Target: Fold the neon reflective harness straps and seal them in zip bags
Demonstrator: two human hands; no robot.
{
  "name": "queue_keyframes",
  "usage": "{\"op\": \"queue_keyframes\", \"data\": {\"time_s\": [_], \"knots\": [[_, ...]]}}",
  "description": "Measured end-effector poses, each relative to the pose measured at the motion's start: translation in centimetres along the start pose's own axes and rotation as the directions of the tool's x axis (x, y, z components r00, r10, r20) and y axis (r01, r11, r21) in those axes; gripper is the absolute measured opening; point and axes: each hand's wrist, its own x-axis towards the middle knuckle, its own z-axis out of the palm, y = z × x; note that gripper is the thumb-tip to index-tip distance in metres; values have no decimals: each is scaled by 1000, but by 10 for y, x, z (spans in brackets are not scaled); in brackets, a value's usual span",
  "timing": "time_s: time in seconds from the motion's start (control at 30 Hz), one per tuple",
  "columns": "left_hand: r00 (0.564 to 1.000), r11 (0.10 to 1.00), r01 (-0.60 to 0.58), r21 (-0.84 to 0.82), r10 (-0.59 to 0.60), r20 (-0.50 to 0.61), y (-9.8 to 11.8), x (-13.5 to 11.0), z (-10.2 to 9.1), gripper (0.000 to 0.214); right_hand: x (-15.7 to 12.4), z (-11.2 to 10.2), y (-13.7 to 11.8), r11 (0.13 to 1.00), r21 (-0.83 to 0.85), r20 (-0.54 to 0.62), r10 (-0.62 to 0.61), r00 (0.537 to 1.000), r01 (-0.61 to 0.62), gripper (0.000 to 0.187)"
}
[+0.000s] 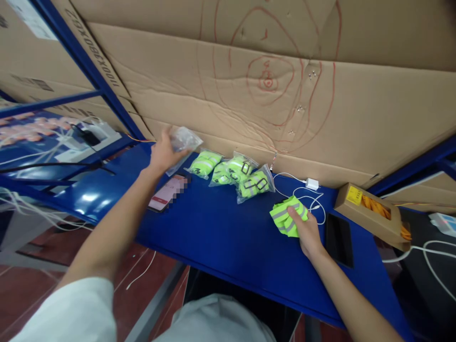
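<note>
My right hand (307, 232) grips a folded neon-yellow reflective vest (285, 216) with grey stripes, thumb on top, just above the blue table. At the back left, my left hand (164, 153) is at some crumpled clear plastic bags (185, 138), thumb and fingers spread apart. The bags lie against the cardboard, and the hand partly covers them. Between my hands, several clear bags packed with the same neon-yellow material (233, 171) lie in a group; black buckles show on two of them.
A lit phone (167, 192) lies below my left hand. On the right are a dark phone (339, 240), a white charger (312, 184) with its cable, and a cardboard box (372, 213) with orange contents. A cardboard wall (171, 71) with red drawn rings closes off the table's back.
</note>
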Motion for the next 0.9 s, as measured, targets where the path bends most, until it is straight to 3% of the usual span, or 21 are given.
{"op": "queue_keyframes", "data": {"time_s": [0.07, 0.13, 0.2, 0.23, 0.3, 0.43, 0.5, 0.63, 0.7, 0.9], "knots": [[988, 989, -142, -39, 144, 58, 32, -31, -4, 103, -2, 0, -2, 1000, 27, -18, 17, 1000, -17, 67], [896, 911, -398, -111, 412, 165, 70, -70, -1, 96, -4, 1, -4, 999, 46, -20, 25, 999, -24, 69], [777, 829, -538, -152, 557, 294, 104, -108, 7, 81, -6, 3, -6, 998, 53, -10, 18, 1000, -18, 71], [733, 810, -561, -168, 581, 352, 118, -123, 13, 78, -7, 3, -6, 999, 51, -4, 12, 1000, -12, 71], [683, 819, -541, -194, 562, 467, 137, -145, 24, 91, -7, 3, -5, 999, 39, 8, 4, 1000, -5, 70], [580, 831, -498, -249, 533, 617, 156, -156, 42, 131, -8, 4, -2, 1000, -4, 47, 8, 999, -7, 63], [565, 827, -492, -272, 541, 623, 164, -154, 49, 132, -9, 6, 0, 1000, -25, 76, 14, 997, -12, 60], [646, 874, -413, -255, 478, 595, 180, -148, 58, 112, -12, 10, 0, 998, -60, 98, 17, 995, -11, 58], [664, 883, -371, -287, 468, 583, 185, -145, 59, 105, -12, 9, -2, 998, -66, 91, 19, 996, -13, 58], [607, 833, -379, -403, 552, 571, 185, -143, 61, 115, -10, 1, -9, 997, -68, 43, 40, 998, -37, 59]]}}
